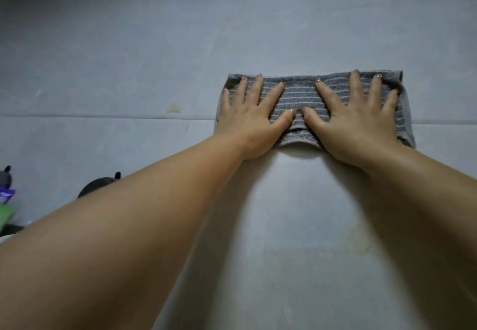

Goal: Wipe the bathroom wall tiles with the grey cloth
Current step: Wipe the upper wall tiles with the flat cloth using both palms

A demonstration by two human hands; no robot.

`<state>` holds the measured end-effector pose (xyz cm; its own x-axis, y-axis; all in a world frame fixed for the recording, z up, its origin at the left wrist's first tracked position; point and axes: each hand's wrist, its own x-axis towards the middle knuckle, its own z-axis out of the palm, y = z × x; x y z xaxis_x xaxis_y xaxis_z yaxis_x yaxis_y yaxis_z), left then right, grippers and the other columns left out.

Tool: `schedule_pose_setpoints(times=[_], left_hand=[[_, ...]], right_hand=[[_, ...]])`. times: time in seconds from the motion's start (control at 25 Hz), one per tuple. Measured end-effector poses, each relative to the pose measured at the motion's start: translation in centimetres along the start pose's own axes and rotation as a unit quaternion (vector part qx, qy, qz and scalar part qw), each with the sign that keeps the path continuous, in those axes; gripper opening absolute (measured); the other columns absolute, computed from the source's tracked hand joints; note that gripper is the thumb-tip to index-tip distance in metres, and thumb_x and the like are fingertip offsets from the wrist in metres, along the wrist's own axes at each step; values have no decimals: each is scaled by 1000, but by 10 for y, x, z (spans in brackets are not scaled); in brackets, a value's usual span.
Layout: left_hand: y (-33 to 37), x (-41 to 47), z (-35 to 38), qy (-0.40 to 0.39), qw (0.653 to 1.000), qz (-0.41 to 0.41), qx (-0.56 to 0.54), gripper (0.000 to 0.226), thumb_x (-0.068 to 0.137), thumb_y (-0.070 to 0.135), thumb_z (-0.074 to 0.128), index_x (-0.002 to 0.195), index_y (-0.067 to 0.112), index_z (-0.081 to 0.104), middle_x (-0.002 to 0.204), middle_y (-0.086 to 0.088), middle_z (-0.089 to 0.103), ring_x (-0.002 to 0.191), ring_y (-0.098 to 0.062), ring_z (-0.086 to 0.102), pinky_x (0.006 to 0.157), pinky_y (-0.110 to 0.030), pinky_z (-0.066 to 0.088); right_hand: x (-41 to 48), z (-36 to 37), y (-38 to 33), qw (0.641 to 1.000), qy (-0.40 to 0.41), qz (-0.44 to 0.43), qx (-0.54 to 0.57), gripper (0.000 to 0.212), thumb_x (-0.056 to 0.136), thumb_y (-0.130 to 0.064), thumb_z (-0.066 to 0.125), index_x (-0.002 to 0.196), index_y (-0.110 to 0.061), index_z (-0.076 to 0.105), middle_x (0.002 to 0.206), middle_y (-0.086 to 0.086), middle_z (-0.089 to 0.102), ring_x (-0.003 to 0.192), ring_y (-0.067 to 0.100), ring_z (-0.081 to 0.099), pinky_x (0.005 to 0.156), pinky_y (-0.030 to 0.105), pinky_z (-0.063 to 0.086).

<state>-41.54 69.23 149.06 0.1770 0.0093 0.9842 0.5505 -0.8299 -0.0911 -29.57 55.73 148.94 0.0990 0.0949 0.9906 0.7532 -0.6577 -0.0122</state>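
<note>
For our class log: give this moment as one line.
left hand, right hand: flat on grey cloth | cloth: against wall tiles

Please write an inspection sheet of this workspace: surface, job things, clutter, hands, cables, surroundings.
Surface: grey tiles, one grout line, yellowish stain above it.
Job's things: striped cloth flat on the tiles, across the grout line.
Clutter: dark object and coloured items at lower left.
Grippers: left hand and right hand press the cloth, fingers spread.
Cables: nothing seen.
Surroundings: dim light, nothing else seen.

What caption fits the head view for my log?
The left hand and right hand press the striped grey cloth flat against the wall tiles.
</note>
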Motion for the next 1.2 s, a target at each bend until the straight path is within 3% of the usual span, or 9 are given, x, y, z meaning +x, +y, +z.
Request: schedule_pose_setpoints(times=[0.24, 0.52, 0.76, 0.96, 1.2], left_hand=[[-21, -58, 5, -9, 999, 43, -5, 68, 93, 73, 21, 154, 47, 5, 166, 7, -8, 152, -17, -13, 122, -47, -9], [-68, -38, -13, -61, 998, -11, 12, 69, 96, 70, 26, 154, 45, 0, 166, 5, -12, 152, -19, -16, 121, -46, -11], [-65, -95, -2, -36, 996, -81, -8, 66, 97, 67, 26, 155, 45, 2, 166, 6, -11, 151, -17, -16, 121, -46, -12], [-48, -156, 11, -20, 994, -103, -13, 69, 89, 73, 12, 152, 50, -5, 165, 11, -15, 149, -10, -22, 122, -45, -13], [-33, -201, 19, -39, 993, -109, 13, 70, 87, 75, 11, 149, 51, -10, 164, 9, -18, 148, -11, -26, 121, -43, -15]], right_hand=[[-65, 10, -14, 1000, -1, -14, -24, 75, 80, -76, 5, 150, -47, 0, 162, 12, -9, 147, 38, -12, 116, 57, -9], [-31, 11, -59, 998, -7, -62, -10, 71, 86, -76, 14, 150, -46, 3, 161, 14, -11, 146, 41, -14, 115, 60, -10], [-72, 18, -68, 993, -2, -115, 17, 70, 88, -74, 11, 151, -45, 1, 161, 15, -11, 146, 42, -14, 115, 61, -9], [-114, 24, -55, 986, -3, -166, 25, 70, 89, -71, 10, 151, -42, -4, 160, 17, -15, 144, 44, -17, 112, 62, -12], [-150, 32, -37, 980, 15, -197, 10, 72, 86, -71, 15, 151, -41, 14, 161, 19, 1, 145, 46, -6, 111, 62, -8]])
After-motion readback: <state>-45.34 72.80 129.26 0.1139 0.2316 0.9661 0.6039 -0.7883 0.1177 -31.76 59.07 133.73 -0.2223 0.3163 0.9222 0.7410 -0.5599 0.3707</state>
